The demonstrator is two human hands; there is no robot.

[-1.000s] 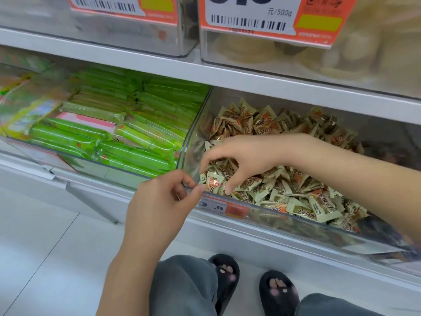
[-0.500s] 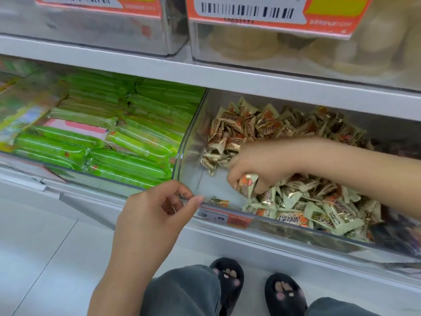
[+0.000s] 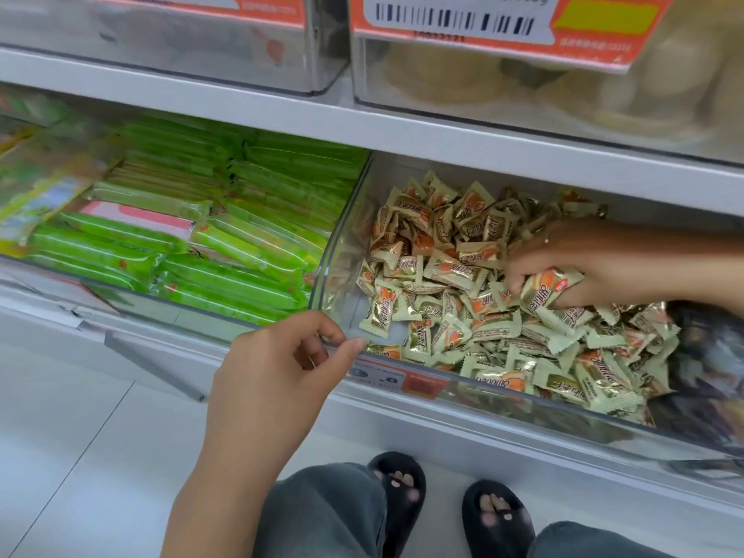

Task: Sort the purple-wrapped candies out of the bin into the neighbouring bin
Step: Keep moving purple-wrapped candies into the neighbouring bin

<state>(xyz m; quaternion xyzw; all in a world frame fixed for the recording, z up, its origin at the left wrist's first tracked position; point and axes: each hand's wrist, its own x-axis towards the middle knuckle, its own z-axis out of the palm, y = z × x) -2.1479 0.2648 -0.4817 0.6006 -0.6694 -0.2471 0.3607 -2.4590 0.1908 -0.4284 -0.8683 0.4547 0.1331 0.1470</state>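
Observation:
A clear plastic bin (image 3: 342, 251) on the lower shelf holds a heap of cream-and-orange wrapped candies (image 3: 455, 316). My right hand (image 3: 583, 263) lies in the right part of the heap, fingers closed around several of those candies. At the far right edge a dark, purple-looking mass (image 3: 708, 356) shows behind the bin's wall, blurred. My left hand (image 3: 277, 364) pinches the bin's front rim at its left corner between thumb and fingers. The bin's front left floor is bare.
The bin to the left (image 3: 193, 312) is packed with long green wrapped bars and one pink one. Above, a white shelf (image 3: 443, 134) carries clear bins with orange price tags. Below are a white floor and my feet in black sandals (image 3: 398, 493).
My right hand has swept from the bin's front left corner to its right side, scooping cream candies along. The left front of the bin has been bared. My left hand stays on the rim.

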